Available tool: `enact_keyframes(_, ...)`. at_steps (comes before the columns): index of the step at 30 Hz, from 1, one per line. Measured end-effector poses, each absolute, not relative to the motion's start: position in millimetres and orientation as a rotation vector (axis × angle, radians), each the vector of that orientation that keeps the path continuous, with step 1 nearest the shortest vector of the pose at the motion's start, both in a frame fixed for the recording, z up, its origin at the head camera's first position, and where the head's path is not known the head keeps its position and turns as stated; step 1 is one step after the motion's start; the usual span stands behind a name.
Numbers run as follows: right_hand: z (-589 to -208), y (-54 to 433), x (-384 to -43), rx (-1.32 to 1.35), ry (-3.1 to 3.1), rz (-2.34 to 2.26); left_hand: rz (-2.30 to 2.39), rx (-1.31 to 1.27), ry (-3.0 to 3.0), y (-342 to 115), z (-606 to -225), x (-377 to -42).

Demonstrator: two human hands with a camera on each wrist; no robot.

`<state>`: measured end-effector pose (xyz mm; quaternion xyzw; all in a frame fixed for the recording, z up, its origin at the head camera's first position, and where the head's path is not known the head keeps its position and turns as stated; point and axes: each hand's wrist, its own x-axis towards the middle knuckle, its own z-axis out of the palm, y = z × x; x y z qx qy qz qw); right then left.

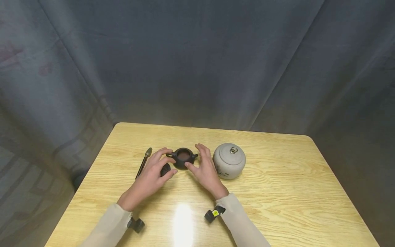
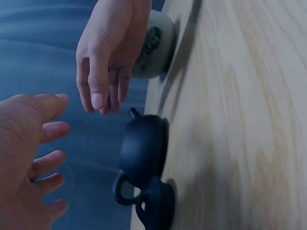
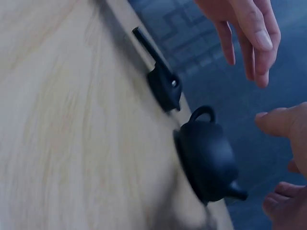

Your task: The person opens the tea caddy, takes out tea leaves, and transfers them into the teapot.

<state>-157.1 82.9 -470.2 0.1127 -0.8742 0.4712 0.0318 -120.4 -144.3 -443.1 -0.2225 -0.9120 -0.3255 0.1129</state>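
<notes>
A small black teapot [image 1: 183, 158] stands on the wooden table with its top uncovered, spout to the right and handle to the left. My left hand [image 1: 154, 168] hovers by the handle side, fingers loosely spread and holding nothing. Across from it, my right hand [image 1: 205, 168] hangs at the spout side, its fingers relaxed and bent, also holding nothing. In the left wrist view, gaps separate both hands from the teapot [image 2: 142, 151]. Beside the handle lies a black lid [image 1: 165, 169] with a looped knob, partly behind my left hand in the head view.
A grey ceramic jar [image 1: 229, 161] with a ring on its lid stands just right of my right hand. Left of my left hand lies a slim tool [image 1: 144, 163] with a dark handle and brownish head. Grey curtains [image 1: 197, 61] hang behind the table [image 1: 277, 192].
</notes>
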Motion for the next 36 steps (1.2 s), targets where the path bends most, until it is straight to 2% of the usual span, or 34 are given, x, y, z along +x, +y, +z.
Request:
enact_keyframes(23, -414.0, 101.7, -128.6, 0.494, -2.468, 1.473, -0.885, -0.938, -2.498, -108.1, -418.4, -96.6)
enact_keyframes(36, -405.6, 147.7, -126.5, 0.357, -2.475, 1.369, -1.009, -0.97, -2.582, -75.9, -422.1, -104.4)
